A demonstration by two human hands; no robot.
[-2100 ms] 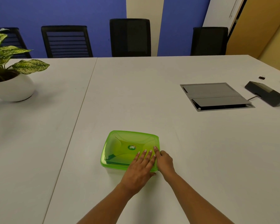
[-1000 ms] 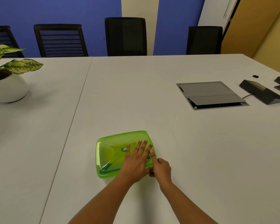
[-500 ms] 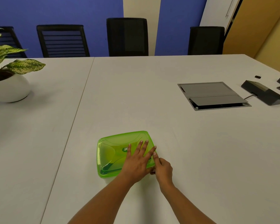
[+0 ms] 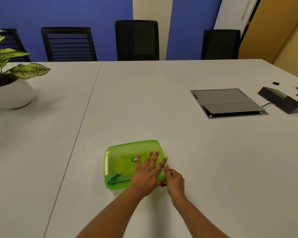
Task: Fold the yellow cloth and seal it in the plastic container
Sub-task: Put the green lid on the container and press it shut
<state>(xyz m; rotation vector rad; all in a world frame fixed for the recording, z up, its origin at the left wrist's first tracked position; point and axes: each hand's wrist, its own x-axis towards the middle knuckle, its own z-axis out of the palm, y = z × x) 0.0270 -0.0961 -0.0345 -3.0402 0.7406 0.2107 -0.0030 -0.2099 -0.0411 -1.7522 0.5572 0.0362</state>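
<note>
1. Since the green lid [image 4: 126, 148] already sits on the plastic container [image 4: 110, 185], near the front edge of the white table [image 4: 162, 103] right in front of the person, I'd say this is the sealing step, so pretty much the last bit of the job.
2. About the yellow cloth: the lid is tinted see-through and there's a yellowish patch under it. I'm guessing the cloth is folded inside, but honestly I can't tell for sure from this angle.
3. The left hand [image 4: 148, 172] lies flat on the right half of the lid with its fingers straight and spread. It's pressing down and not gripping anything.
4. The right hand [image 4: 175, 182] is at the near right corner with its fingers curled in, pinching the lid's rim there.
5. To do it well, I'd use the flat palm as an anchor so the box doesn't skate on that slick tabletop. Then walk the pinch around the rim corner by corner. Push over the rim rather than the middle, since the middle probably just flexes. The left edge has no hand on it, so check that side before calling it sealed.
6. Further out, all well apart from the box:
   - a potted plant [image 4: 10, 93] far left
   - a grey cable hatch [image 4: 225, 103] set into the table on the right
   - a black wedge-shaped device [image 4: 280, 101] past the hatch
   - black chairs [image 4: 137, 40] along the far side
</note>
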